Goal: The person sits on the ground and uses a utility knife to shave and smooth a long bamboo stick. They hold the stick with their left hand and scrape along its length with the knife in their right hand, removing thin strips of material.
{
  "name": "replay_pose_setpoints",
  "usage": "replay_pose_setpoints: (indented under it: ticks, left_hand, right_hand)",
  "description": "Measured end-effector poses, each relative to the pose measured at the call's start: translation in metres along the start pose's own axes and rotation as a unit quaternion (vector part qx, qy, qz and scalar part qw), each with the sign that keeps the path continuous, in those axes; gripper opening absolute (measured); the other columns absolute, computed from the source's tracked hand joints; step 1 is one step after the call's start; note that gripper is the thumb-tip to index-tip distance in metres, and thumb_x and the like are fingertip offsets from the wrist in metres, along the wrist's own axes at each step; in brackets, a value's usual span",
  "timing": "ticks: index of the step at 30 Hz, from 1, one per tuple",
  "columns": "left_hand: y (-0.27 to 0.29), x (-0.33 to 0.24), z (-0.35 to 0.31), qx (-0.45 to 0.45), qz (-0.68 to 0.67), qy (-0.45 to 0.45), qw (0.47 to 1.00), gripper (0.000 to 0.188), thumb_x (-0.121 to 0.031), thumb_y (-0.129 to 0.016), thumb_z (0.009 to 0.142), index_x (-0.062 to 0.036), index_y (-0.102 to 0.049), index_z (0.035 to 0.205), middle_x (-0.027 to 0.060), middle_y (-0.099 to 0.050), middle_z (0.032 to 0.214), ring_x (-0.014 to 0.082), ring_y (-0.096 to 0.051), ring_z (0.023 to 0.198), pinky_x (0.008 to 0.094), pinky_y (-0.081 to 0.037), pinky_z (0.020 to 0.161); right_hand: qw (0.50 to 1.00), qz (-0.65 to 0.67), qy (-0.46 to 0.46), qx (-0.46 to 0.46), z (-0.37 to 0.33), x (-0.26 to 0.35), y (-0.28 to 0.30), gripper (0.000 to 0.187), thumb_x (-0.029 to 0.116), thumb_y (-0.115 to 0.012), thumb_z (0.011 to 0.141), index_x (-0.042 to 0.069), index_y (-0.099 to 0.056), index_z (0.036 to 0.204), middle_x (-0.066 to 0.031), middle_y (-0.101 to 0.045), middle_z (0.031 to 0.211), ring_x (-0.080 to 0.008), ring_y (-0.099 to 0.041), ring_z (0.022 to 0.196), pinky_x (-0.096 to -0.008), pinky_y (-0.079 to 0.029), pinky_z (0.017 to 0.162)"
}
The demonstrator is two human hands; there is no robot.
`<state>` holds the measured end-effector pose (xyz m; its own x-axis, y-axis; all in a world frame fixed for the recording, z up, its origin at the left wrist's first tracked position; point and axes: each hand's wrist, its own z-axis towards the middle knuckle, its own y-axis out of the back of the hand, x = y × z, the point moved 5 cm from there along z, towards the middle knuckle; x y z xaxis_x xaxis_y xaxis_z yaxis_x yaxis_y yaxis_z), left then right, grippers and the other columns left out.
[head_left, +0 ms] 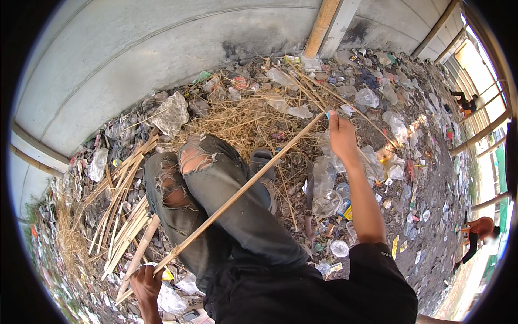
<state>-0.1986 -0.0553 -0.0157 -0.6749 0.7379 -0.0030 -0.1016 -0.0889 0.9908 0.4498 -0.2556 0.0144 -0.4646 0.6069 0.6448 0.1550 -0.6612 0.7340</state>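
A long bamboo strip (243, 189) slants across my bent knees, from lower left to upper right. My left hand (145, 283) is closed round its lower end, beside my left leg. At the strip's far end, the thumb and fingers of my right hand (341, 132) pinch it; a small bit of blue shows at the fingertips, too small to name. Several split bamboo strips (121, 200) lie in a loose pile left of my legs. A dark, narrow, blade-like tool (309, 189) rests on the ground to the right of my shoe (261, 162).
Pale bamboo shavings (243, 119) cover the ground ahead of my knees. Plastic litter (329, 202) is strewn all round. A grey panel wall (162, 48) with a bamboo post (322, 27) stands beyond. At the far right, a person (477, 232) is near bamboo rails (483, 132).
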Motion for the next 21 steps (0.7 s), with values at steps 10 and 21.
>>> replay_pose_setpoints:
  ticks: [10, 21]
  left_hand:
    - [0.011, -0.007, -0.002, 0.01, -0.008, 0.011, 1.0, 0.037, -0.031, -0.086, 0.082, -0.0086, -0.057, 0.075, 0.01, -0.059, 0.064, 0.0356, -0.059, 0.053, 0.0463, -0.044, 0.05]
    - [0.008, -0.004, -0.007, 0.007, 0.002, 0.003, 1.0, 0.045, -0.041, -0.084, 0.086, -0.0106, -0.053, 0.073, 0.0073, -0.055, 0.063, 0.033, -0.056, 0.049, 0.0445, -0.042, 0.047]
  right_hand:
    - [0.999, -0.026, 0.003, 0.03, 0.001, 0.001, -0.009, 0.059, 0.044, -0.046, 0.112, -0.005, -0.063, 0.084, -0.0293, -0.06, 0.075, -0.0509, -0.057, 0.073, -0.0553, -0.045, 0.07]
    - [1.0, -0.023, -0.007, 0.02, -0.007, 0.007, -0.001, 0.057, 0.044, -0.046, 0.112, -0.005, -0.064, 0.087, -0.0295, -0.061, 0.075, -0.0507, -0.058, 0.074, -0.055, -0.046, 0.072]
